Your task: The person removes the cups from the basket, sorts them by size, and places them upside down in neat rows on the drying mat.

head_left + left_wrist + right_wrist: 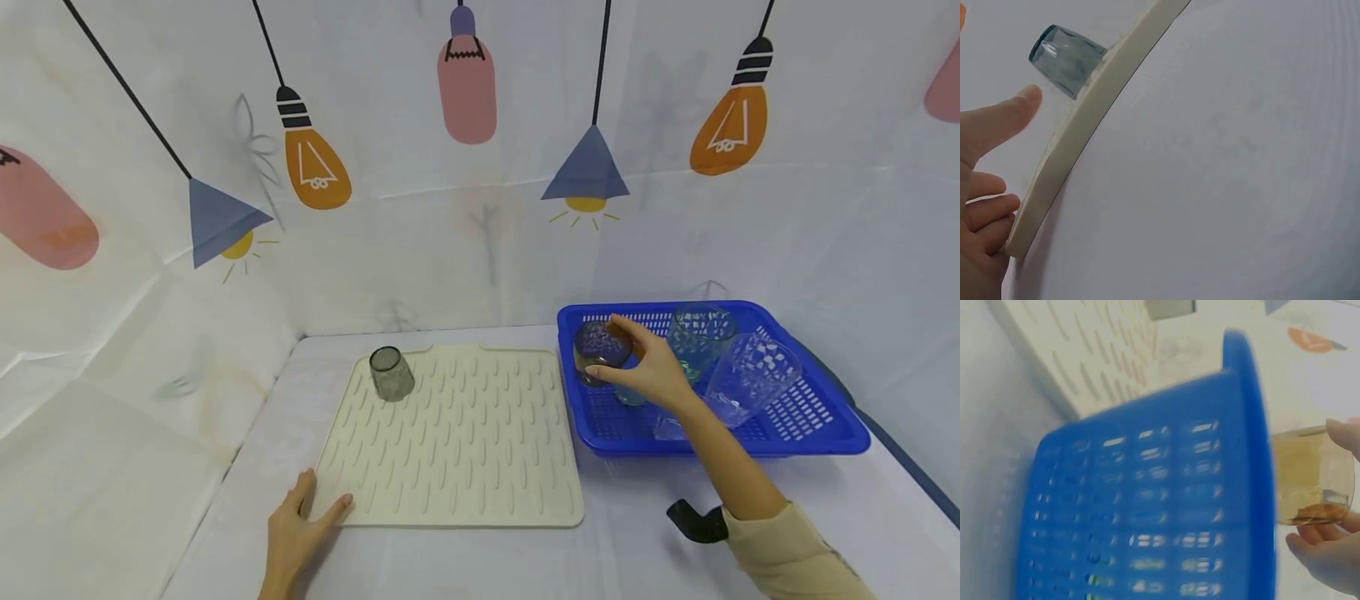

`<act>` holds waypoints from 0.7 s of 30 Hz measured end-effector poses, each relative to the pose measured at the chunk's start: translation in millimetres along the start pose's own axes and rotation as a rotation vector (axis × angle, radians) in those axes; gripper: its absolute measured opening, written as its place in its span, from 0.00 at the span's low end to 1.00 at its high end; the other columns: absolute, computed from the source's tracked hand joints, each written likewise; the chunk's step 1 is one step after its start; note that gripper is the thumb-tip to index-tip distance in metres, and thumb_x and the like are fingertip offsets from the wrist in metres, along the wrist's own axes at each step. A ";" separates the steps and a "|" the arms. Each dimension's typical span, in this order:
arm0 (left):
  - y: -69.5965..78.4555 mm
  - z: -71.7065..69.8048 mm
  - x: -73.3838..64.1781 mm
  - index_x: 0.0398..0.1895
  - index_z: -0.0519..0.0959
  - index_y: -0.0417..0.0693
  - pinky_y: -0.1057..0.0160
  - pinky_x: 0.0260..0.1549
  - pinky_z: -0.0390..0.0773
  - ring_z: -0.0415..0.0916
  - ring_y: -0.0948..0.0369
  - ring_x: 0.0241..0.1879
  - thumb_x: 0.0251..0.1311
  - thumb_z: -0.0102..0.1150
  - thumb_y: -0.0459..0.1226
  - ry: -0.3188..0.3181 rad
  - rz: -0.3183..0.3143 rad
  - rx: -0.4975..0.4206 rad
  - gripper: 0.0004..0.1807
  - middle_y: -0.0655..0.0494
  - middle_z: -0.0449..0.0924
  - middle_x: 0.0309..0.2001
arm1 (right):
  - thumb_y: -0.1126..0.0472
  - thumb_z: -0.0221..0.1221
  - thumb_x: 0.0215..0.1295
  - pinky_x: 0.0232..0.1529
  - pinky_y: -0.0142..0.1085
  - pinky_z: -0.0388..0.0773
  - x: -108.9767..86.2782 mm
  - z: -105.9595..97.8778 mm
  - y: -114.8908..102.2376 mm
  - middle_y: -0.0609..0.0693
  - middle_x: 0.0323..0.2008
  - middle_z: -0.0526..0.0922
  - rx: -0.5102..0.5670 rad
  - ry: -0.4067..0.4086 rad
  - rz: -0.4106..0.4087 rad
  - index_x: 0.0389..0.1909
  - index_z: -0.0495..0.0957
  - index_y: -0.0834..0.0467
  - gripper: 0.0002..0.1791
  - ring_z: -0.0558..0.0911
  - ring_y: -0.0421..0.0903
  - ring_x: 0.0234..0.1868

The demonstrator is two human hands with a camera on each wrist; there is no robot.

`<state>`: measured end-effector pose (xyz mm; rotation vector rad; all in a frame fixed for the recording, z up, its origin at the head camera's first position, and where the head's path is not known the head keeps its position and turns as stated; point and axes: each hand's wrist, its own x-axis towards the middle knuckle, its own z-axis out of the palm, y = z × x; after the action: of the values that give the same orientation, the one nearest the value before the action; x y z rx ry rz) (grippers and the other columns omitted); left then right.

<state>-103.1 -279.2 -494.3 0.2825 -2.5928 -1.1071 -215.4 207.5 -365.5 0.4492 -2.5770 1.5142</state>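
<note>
My right hand (651, 371) grips a small smoky-brown glass (592, 354) between thumb and fingers, over the left end of a blue plastic basket (615, 446). In the right wrist view the glass (1300, 469) shows beside the basket rim (1254, 456), fingers on either side. My left hand (295, 529) rests at the front left corner of a cream drying mat (457, 467), thumb and fingers spread. Its fingers (991, 212) touch the mat's edge in the left wrist view, with the thumb held apart. A grey tinted glass (392, 373) stands on the mat's back left part.
Several other glasses lie in the basket, among them a greenish glass (697, 337) and a clear tilted glass (750, 375). The basket stands just right of the mat on a white-covered table (480, 567). A printed cloth (420, 250) hangs behind.
</note>
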 end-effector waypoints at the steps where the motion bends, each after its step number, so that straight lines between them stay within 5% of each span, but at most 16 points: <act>1: 2.1 0.8 0.6 0.59 0.65 0.22 0.40 0.62 0.59 0.59 0.34 0.62 0.42 0.74 0.40 0.011 -0.002 -0.012 0.44 0.28 0.63 0.61 | 0.63 0.68 0.54 0.65 0.55 0.61 -1.7 0.8 -2.0 0.67 0.64 0.64 0.003 0.003 -0.003 0.70 0.54 0.67 0.46 0.63 0.62 0.66; 9: 26.1 9.5 5.9 0.60 0.68 0.27 0.37 0.58 0.65 0.62 0.34 0.60 0.46 0.72 0.39 -0.021 0.074 -0.104 0.40 0.32 0.67 0.60 | 0.63 0.69 0.53 0.64 0.56 0.61 -13.8 3.9 -11.8 0.66 0.64 0.65 0.031 -0.049 -0.044 0.69 0.55 0.66 0.46 0.64 0.61 0.66; 16: 58.5 19.8 10.9 0.60 0.69 0.31 0.80 0.56 0.62 0.71 0.50 0.59 0.48 0.71 0.36 -0.097 0.122 -0.268 0.36 0.44 0.79 0.53 | 0.65 0.69 0.52 0.63 0.52 0.63 -21.5 11.7 -16.6 0.65 0.62 0.68 0.052 -0.073 -0.078 0.69 0.57 0.66 0.45 0.67 0.59 0.64; 21: 84.4 27.7 15.0 0.58 0.71 0.32 0.82 0.54 0.63 0.74 0.56 0.56 0.47 0.71 0.30 -0.134 0.209 -0.437 0.33 0.42 0.80 0.50 | 0.65 0.70 0.50 0.62 0.50 0.64 -23.3 19.2 -21.7 0.64 0.62 0.69 0.071 -0.081 -0.099 0.68 0.59 0.66 0.44 0.68 0.58 0.64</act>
<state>-132.0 -207.6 -447.9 -0.1638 -2.3357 -1.6089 -185.7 185.4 -362.7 0.6489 -2.5241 1.5893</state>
